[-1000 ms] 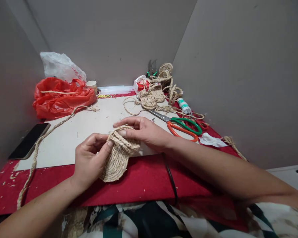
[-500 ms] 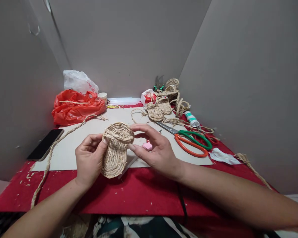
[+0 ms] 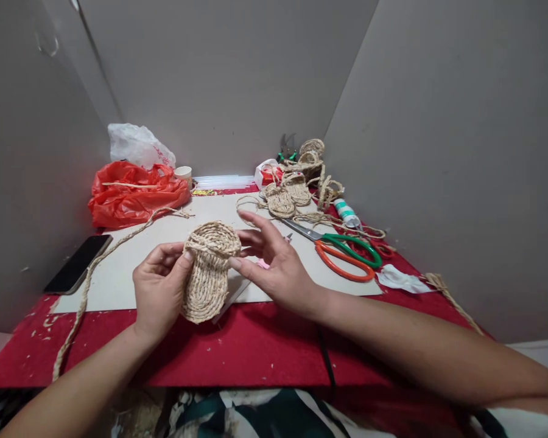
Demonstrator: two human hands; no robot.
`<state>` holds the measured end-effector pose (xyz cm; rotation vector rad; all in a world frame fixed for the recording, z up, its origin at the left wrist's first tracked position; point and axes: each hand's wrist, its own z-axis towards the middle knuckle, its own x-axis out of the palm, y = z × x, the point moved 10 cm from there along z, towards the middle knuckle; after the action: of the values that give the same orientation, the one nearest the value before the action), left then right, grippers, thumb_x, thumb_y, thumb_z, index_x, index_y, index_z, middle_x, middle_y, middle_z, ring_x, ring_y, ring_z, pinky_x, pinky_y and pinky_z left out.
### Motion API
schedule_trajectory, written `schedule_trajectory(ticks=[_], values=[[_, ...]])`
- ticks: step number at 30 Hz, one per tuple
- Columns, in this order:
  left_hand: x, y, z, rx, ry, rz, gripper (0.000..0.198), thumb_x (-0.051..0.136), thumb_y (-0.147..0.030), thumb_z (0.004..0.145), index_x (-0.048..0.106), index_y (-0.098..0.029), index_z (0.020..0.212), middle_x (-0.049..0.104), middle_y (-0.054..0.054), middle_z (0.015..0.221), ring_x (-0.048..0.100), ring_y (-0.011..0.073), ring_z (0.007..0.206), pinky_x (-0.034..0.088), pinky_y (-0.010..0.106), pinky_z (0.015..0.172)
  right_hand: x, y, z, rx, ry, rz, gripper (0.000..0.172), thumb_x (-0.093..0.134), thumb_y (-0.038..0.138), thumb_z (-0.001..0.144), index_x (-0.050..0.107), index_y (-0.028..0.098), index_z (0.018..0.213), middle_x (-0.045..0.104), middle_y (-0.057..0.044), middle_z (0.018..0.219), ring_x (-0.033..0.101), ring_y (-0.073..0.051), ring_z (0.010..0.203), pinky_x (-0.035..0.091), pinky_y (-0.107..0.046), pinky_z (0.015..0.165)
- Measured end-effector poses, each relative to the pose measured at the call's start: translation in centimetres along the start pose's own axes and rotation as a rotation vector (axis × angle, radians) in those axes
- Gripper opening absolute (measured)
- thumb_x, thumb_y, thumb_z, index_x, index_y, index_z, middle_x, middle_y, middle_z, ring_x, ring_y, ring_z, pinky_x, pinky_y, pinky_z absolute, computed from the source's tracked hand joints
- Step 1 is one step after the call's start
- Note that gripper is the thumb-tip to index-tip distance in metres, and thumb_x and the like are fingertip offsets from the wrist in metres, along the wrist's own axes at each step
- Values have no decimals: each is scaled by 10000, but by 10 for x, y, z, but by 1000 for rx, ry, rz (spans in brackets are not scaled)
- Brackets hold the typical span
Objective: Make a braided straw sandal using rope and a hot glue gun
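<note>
A small woven straw slipper (image 3: pixel 205 286) is held up above the near edge of the board, its oval sole toward me and a braided band across its upper part. My left hand (image 3: pixel 159 286) pinches its left edge, thumb in front and fingers bent behind. Against the right edge rests the thumb of my right hand (image 3: pixel 274 267); its index finger is raised and stretched away, the other fingers spread beside the edge. Partly hidden behind the right hand lies a small pink object (image 3: pixel 262 263). To the right are large scissors (image 3: pixel 342 249) with green and orange handles.
Further back on the pale board (image 3: pixel 132 267) lie more straw slippers (image 3: pixel 281 199) and braided cord. A long straw braid (image 3: pixel 86 286) runs down the left, beside a phone (image 3: pixel 77 264). A red plastic bag (image 3: pixel 137 204), paper cup (image 3: pixel 183 175) and thread spool (image 3: pixel 347 213) stand around.
My right index finger has lifted off the slipper's edge and straightened upward, the fingers spreading. My left hand keeps its pinch. The whole view has shifted slightly.
</note>
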<state>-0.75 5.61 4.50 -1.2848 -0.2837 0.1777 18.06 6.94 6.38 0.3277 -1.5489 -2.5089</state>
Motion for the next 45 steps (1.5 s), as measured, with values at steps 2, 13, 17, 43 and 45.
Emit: schedule_trajectory(ticks=[2,13,17,43,45], values=[[-1,0,1,-9,-13,-14,250,786,-324,686,664,-153,822,699,0,683,654,126,643,522,200,602,6,-11,-2,102,27,104,741,703,269,787,325,218,1422,636,-87,1176,615,-162,1003,497,-307,871],[16,-1,-12,51,74,-42,182,735,-297,750,669,-176,870,735,32,857,679,147,787,539,229,716,38,-53,-9,504,187,445,389,815,351,625,671,145,923,705,-26,873,594,-103,653,507,-216,578],[21,-8,-17,72,196,-57,273,686,-309,803,685,-214,1058,712,61,1088,660,182,977,517,271,853,30,-51,-1,477,223,496,401,805,330,663,657,158,994,699,-42,945,604,-115,710,512,-235,634],[72,6,-38,-389,576,-382,223,621,-361,846,515,-211,972,603,-19,619,534,125,420,409,239,420,72,-51,-36,698,582,632,401,749,439,682,697,89,870,709,-85,727,661,-149,611,519,-253,592],[66,8,-32,-375,518,-378,240,650,-333,828,544,-205,1002,631,-12,678,558,119,467,445,239,458,64,-47,-29,630,569,530,339,760,411,675,692,110,818,694,-45,682,639,-132,609,505,-248,619]])
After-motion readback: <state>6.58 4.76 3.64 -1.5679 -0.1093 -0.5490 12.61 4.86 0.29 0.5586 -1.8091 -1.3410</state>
